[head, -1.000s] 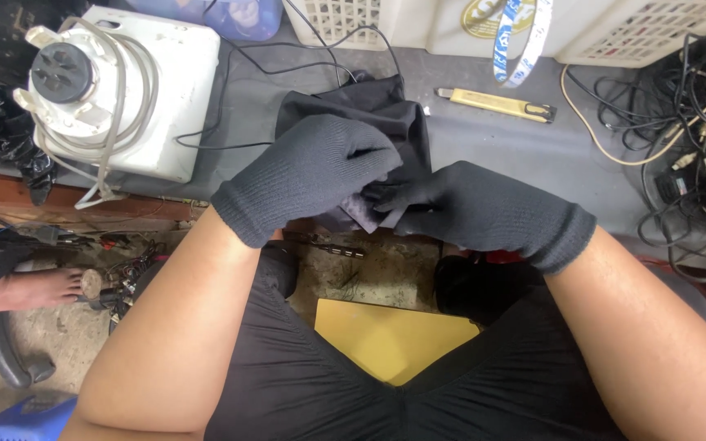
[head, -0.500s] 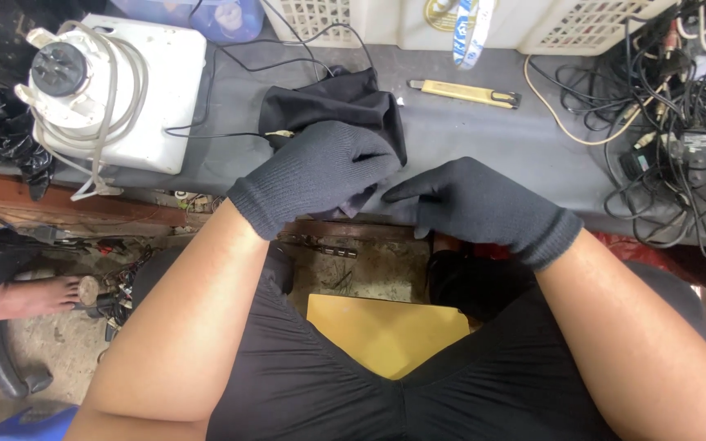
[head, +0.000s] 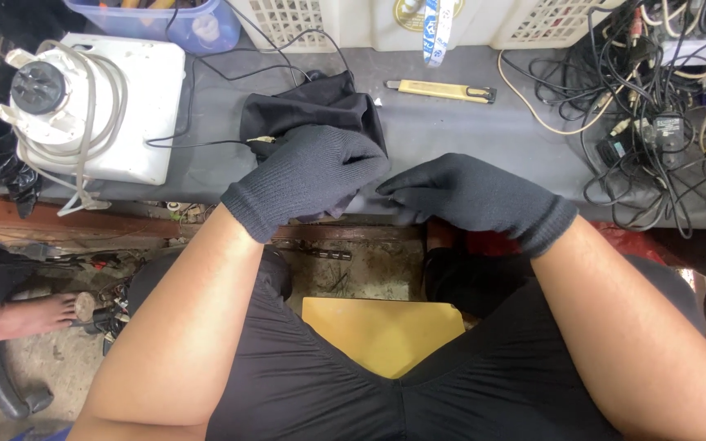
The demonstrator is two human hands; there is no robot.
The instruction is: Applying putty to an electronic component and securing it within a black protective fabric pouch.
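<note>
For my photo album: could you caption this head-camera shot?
Left hand and right hand, both black-gloved, press a black cloth pouch at the grey bench edge.

Seen from above, both hands wear black knit gloves and meet at the near edge of the grey surface (head: pixel 467 131). The left hand (head: pixel 314 175) lies curled over a black cloth pouch (head: pixel 312 110), its grip closed on the pouch's near end. The right hand (head: pixel 471 196) rests just beside it, fingertips pointing toward the left hand and touching or nearly touching the cloth; the contact is hard to make out. A thin black wire (head: pixel 198 144) runs from under the left hand toward a white appliance (head: pixel 104 102) wrapped in its own cord. Beyond the pouch lies a yellow utility knife (head: pixel 441 91). A tangle of cables (head: pixel 655 106) fills the right side.
</note>
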